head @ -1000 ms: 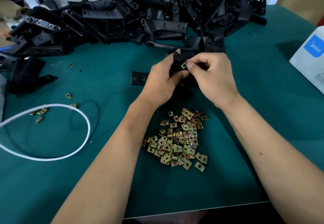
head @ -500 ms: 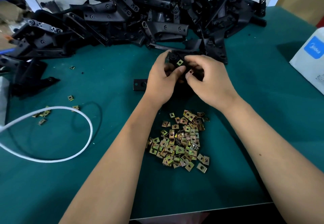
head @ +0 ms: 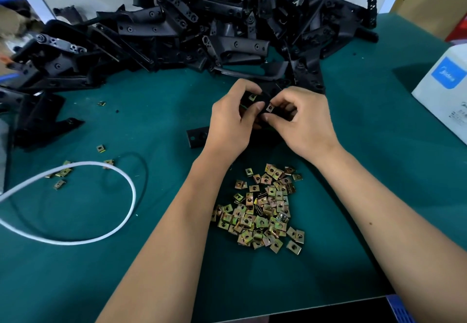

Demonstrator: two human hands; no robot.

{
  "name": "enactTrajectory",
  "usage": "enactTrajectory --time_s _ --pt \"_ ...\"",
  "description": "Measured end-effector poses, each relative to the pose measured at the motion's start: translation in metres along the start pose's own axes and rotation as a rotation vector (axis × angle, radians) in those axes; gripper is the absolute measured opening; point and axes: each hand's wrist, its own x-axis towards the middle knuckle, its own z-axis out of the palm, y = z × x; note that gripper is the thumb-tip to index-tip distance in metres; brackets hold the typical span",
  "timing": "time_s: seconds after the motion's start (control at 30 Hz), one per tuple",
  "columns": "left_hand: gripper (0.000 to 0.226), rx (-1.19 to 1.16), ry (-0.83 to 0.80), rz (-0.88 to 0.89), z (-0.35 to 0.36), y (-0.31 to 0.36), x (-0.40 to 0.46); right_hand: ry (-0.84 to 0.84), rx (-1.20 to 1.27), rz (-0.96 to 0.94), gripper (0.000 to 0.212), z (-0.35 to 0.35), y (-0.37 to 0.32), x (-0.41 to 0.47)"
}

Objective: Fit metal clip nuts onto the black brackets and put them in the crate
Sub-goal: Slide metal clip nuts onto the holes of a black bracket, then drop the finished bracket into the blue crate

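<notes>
A black bracket point(head: 267, 93) is held above the green mat between both hands. My left hand point(head: 230, 123) grips its left side, fingers curled over the top beside a fitted clip nut point(head: 252, 97). My right hand point(head: 303, 123) pinches a second clip nut point(head: 270, 107) against the bracket with thumb and forefinger. A heap of brass-coloured clip nuts point(head: 262, 209) lies on the mat below my hands. The big pile of black brackets point(head: 192, 32) fills the back of the table. No crate is in view.
A flat black bracket piece point(head: 195, 137) lies left of my left wrist. A white cord loop point(head: 75, 201) and several stray clip nuts point(head: 63, 172) lie at the left. A white box point(head: 444, 90) stands at the right edge. A blue object point(head: 401, 310) shows at bottom right.
One clip nut now sits fitted on the bracket's upper edge. My right hand has brought a second nut to the bracket slightly lower and to the right. Both hands stay on the bracket.
</notes>
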Motion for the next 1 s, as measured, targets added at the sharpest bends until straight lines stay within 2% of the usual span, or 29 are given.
enactTrajectory --time_s 0.17,0.33,0.47,0.6,0.7,0.83,0.93,1.0 --pt "0.014 0.016 -0.008 0.014 -0.005 -0.003 0.002 -0.036 -0.057 -0.093 0.023 0.002 0.003 0.004" --pt "0.015 0.023 -0.004 0.013 -0.007 -0.001 0.002 -0.005 -0.061 -0.083 0.021 0.006 0.000 0.000" --pt "0.036 0.148 0.000 0.046 -0.006 0.016 0.005 -0.020 -0.081 -0.101 0.037 -0.005 -0.010 -0.004" --pt "0.055 0.193 0.009 0.175 0.010 0.057 0.012 0.060 -0.091 -0.129 0.042 -0.038 -0.017 -0.003" --pt "0.057 0.154 -0.043 0.300 0.041 0.101 0.018 0.262 -0.083 -0.085 0.044 -0.082 -0.012 -0.019" --pt "0.053 -0.004 -0.173 0.422 0.118 0.164 0.010 0.574 -0.041 0.046 0.034 -0.157 0.019 -0.063" --pt "0.055 -0.047 -0.438 0.475 0.192 0.207 -0.017 0.765 -0.055 0.200 0.026 -0.212 0.049 -0.119" --pt "0.052 -0.038 -0.617 0.538 0.241 0.231 -0.045 0.957 -0.101 0.275 0.024 -0.244 0.069 -0.164"
